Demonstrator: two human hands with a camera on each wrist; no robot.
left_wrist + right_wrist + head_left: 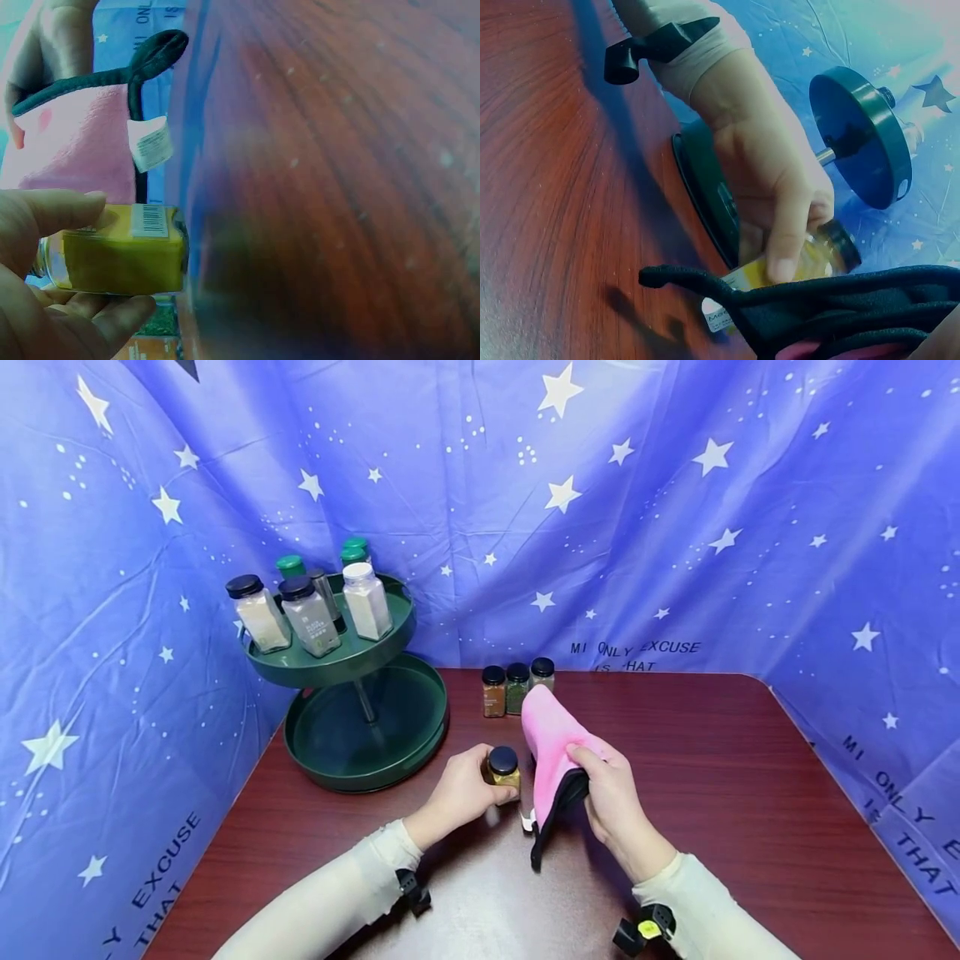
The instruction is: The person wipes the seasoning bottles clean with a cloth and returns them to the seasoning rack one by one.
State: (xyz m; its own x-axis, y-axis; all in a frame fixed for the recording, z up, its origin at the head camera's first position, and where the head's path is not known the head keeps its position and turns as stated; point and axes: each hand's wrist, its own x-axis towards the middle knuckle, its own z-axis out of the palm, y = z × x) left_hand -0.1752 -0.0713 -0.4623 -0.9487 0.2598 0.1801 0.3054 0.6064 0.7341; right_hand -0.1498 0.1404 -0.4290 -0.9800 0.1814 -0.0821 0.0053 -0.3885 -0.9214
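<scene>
My left hand holds a small glass spice jar upright by its sides, low over the table. The jar has a black lid and yellow contents; a barcode label shows on the yellow jar in the left wrist view. A pink oven mitt with black trim, a hanging loop and a white tag is gripped by my right hand, thumb on the pink side. The mitt hangs just right of the jar. In the right wrist view its black trim covers part of the jar.
A two-tier green turntable stands at the left, with several jars on its upper tier, among them a white-lidded jar. Behind the mitt, three black-lidded jars stand in a row, an orange-brown one leftmost. Starry blue curtain surrounds the wooden table.
</scene>
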